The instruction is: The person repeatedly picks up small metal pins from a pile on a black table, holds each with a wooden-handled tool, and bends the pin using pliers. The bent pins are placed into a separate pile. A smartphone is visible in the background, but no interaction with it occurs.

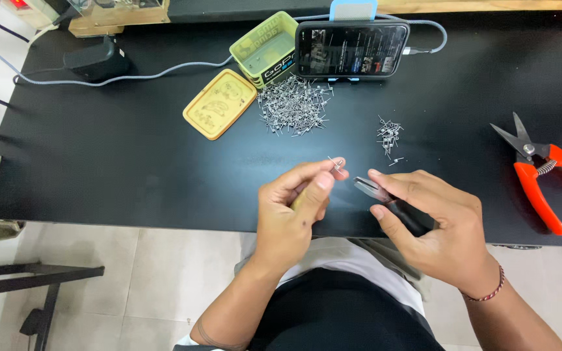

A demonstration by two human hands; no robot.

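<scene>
My left hand (pixel 294 208) pinches a tiny metal wire piece (pixel 336 162) between thumb and forefinger above the black table (pixel 131 162). My right hand (pixel 430 224) grips small black-handled pliers (pixel 378 195), whose jaws point left toward the wire piece, a short gap apart. A large heap of the same small metal pieces (pixel 292 105) lies further back, and a smaller heap (pixel 389 135) lies to its right.
A pale green tin (pixel 265 49) and its yellow lid (pixel 220 104) lie at the back. A phone (pixel 351 49) stands on a blue holder with a cable attached. Orange-handled snips (pixel 541 175) lie at the right. A black adapter (pixel 97 60) sits back left.
</scene>
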